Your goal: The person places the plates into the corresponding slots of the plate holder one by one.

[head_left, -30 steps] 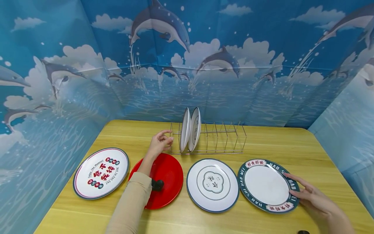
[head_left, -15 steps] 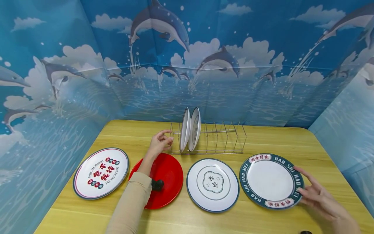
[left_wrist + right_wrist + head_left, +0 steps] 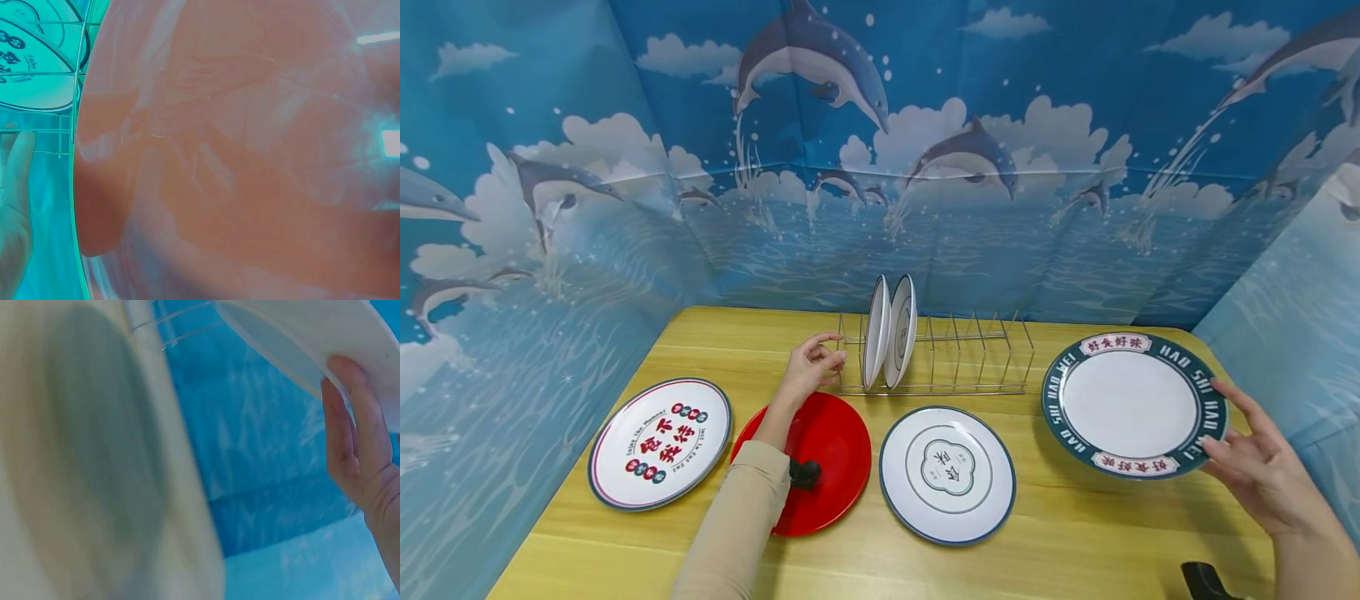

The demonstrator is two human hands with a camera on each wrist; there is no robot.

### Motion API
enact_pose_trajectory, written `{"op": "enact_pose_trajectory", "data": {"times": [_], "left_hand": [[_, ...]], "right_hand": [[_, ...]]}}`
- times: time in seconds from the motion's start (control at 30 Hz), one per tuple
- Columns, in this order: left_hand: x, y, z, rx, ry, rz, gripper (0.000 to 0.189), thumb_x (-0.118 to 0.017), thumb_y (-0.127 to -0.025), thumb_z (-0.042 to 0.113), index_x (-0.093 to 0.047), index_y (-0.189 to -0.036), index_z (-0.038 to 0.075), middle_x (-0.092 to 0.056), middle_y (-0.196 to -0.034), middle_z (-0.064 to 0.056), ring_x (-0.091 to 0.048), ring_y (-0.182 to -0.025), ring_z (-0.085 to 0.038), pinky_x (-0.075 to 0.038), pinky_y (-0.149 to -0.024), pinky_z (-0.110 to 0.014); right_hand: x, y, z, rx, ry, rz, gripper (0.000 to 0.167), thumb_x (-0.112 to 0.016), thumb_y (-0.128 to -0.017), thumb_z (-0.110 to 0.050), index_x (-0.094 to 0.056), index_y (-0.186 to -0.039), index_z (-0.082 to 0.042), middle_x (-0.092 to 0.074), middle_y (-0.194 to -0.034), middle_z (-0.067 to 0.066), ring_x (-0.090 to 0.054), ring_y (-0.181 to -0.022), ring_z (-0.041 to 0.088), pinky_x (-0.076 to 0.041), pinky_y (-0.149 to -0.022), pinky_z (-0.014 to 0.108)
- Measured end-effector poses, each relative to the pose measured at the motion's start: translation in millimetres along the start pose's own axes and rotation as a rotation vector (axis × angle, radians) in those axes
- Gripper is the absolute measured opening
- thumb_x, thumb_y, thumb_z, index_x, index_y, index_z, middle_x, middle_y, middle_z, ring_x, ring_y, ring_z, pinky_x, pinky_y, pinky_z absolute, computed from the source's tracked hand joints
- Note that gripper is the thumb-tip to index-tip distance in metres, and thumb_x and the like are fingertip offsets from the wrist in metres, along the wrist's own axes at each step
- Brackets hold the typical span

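My right hand (image 3: 1262, 462) pinches the right rim of a white plate with a green lettered border (image 3: 1131, 404), thumb on top and fingers beneath. The plate hangs above the table, its shadow below; the right wrist view shows its pale underside (image 3: 356, 337). At the left end of a wire dish rack (image 3: 970, 393), my left hand (image 3: 808, 367) holds the end wire between thumb and curled fingers. Two white plates stand on edge in the rack's left slots, the left plate (image 3: 875, 333) close beside the right plate (image 3: 902, 333).
A red plate (image 3: 831, 500) lies under my left forearm and fills most of the left wrist view. Left of it lies a white plate with red characters (image 3: 640, 417); right of it, a blue-rimmed white plate (image 3: 910, 483). A dolphin-print cloth (image 3: 1075, 250) hangs behind the table.
My right hand has lifted the green-bordered plate off the table and carried it right and toward the back. The left hand has stayed at the rack's end.
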State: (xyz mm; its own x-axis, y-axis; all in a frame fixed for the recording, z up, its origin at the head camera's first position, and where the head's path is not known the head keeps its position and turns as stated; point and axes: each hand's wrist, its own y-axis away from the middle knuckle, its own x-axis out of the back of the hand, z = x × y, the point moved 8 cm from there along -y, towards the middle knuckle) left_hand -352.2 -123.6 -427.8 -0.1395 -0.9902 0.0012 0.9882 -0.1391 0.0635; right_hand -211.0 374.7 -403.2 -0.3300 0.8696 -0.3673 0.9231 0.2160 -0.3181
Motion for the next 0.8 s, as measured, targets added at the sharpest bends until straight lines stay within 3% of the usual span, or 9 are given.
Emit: {"op": "enact_pose_trajectory", "data": {"times": [0.07, 0.2, 0.4, 0.57, 0.8], "left_hand": [[0.2, -0.3, -0.2, -0.003, 0.002, 0.000, 0.036, -0.059, -0.088, 0.003, -0.052, -0.123, 0.001, -0.058, -0.075, -0.007, -0.059, -0.079, -0.028, -0.051, -0.079, -0.048], [0.7, -0.6, -0.5, -0.006, 0.007, -0.001, 0.037, -0.058, -0.088, 0.002, -0.051, -0.124, -0.001, -0.058, -0.075, -0.006, -0.059, -0.074, -0.021, -0.048, -0.082, -0.053], [-0.3, -0.3, -0.3, -0.003, -0.002, -0.009, 0.039, -0.059, -0.088, 0.003, -0.049, -0.125, -0.003, -0.058, -0.074, -0.005, -0.059, -0.071, -0.015, -0.048, -0.083, -0.052], [-1.4, 0.4, 1.4, -0.012, -0.001, -0.018, 0.041, -0.059, -0.088, 0.003, -0.047, -0.127, -0.005, -0.058, -0.074, -0.005, -0.060, -0.077, -0.023, -0.047, -0.083, -0.053], [0.1, -1.0, -0.7, -0.010, 0.013, -0.016, 0.041, -0.060, -0.087, 0.003, -0.048, -0.126, -0.004, -0.058, -0.074, -0.004, -0.060, -0.079, -0.027, -0.048, -0.082, -0.052]], "right_hand": [[-5, -9.1, -5, 0.013, 0.029, 0.036, 0.068, -0.029, -0.088, 0.022, -0.021, -0.145, -0.015, -0.045, -0.124, 0.002, -0.061, -0.095, 0.017, -0.053, -0.076, 0.028], [-25, -30.2, -12, 0.049, -0.016, 0.014, 0.069, -0.028, -0.087, 0.023, -0.017, -0.145, -0.012, -0.043, -0.128, 0.006, -0.061, -0.096, 0.020, -0.054, -0.076, 0.031], [-56, -62.7, -11, 0.039, -0.069, 0.019, 0.067, -0.032, -0.087, 0.022, -0.023, -0.143, -0.013, -0.047, -0.124, 0.008, -0.060, -0.096, 0.021, -0.054, -0.075, 0.031], [-79, -87.5, -5, 0.009, -0.031, 0.065, 0.065, -0.039, -0.087, 0.020, -0.028, -0.141, -0.015, -0.049, -0.119, 0.008, -0.060, -0.093, 0.018, -0.054, -0.073, 0.029], [-111, -117.1, 7, -0.046, 0.120, 0.083, 0.064, -0.048, -0.088, 0.013, -0.029, -0.141, -0.019, -0.044, -0.117, 0.009, -0.060, -0.089, 0.014, -0.054, -0.071, 0.026]]}}
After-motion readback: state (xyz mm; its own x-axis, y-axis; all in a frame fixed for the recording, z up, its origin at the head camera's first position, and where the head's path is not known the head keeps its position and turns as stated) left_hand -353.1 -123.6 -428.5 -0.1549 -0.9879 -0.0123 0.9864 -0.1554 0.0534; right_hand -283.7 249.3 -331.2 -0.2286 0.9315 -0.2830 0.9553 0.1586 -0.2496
